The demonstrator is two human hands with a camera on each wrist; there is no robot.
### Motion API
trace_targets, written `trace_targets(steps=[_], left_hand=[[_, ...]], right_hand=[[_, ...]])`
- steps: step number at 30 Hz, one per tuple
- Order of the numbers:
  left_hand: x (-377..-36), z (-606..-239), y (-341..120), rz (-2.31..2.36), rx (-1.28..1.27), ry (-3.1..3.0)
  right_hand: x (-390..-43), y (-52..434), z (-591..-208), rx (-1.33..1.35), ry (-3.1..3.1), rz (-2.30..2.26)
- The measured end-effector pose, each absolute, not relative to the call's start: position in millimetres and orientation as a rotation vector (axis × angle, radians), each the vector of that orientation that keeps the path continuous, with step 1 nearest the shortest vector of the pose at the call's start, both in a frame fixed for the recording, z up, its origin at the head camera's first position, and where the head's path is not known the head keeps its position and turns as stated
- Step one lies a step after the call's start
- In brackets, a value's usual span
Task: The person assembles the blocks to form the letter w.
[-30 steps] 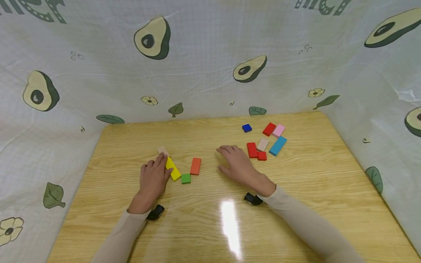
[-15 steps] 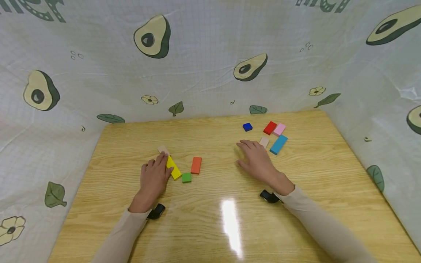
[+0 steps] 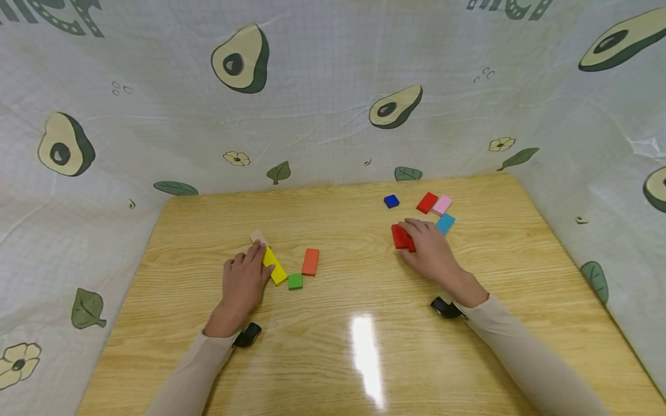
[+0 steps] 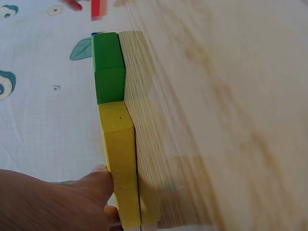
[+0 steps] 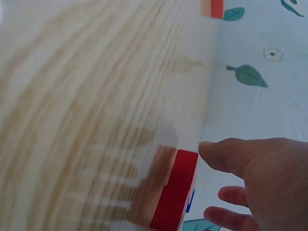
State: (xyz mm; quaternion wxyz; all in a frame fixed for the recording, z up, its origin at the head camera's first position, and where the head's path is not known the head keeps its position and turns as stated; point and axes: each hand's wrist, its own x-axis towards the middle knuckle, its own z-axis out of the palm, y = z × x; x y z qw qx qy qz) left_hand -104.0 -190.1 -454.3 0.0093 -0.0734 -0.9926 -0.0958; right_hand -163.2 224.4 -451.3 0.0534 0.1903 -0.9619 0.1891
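Observation:
My left hand (image 3: 243, 278) lies flat on the wooden table (image 3: 333, 370), fingertips on a long yellow block (image 3: 274, 267) and beside a pale beige block (image 3: 257, 236). In the left wrist view the thumb of my left hand (image 4: 53, 202) presses the yellow block (image 4: 120, 163), which abuts a green block (image 4: 109, 67). My right hand (image 3: 430, 249) rests with loosely spread fingers over two red blocks (image 3: 400, 236) at the right. In the right wrist view the thumb of my right hand (image 5: 269, 178) touches the edge of the red block (image 5: 175, 192). It grips nothing.
A green block (image 3: 295, 281) and an orange block (image 3: 310, 262) lie right of the yellow one. Behind my right hand are a small blue block (image 3: 391, 201), a red block (image 3: 426, 203), a pink block (image 3: 443, 205) and a part-hidden cyan block (image 3: 446, 223). Avocado-print cloth walls surround the table.
My right hand has slid rightward from the table's middle onto the red blocks, now covering a beige block there. My left hand has stayed on the yellow block.

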Motion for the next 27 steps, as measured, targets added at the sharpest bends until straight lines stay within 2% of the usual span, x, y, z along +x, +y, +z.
trace_targets(steps=[27], left_hand=[[-104,-458,-192,-0.317,-0.234,-3.079]], right_hand=[[-174,237,-454,0.627,-2.986,0.493]])
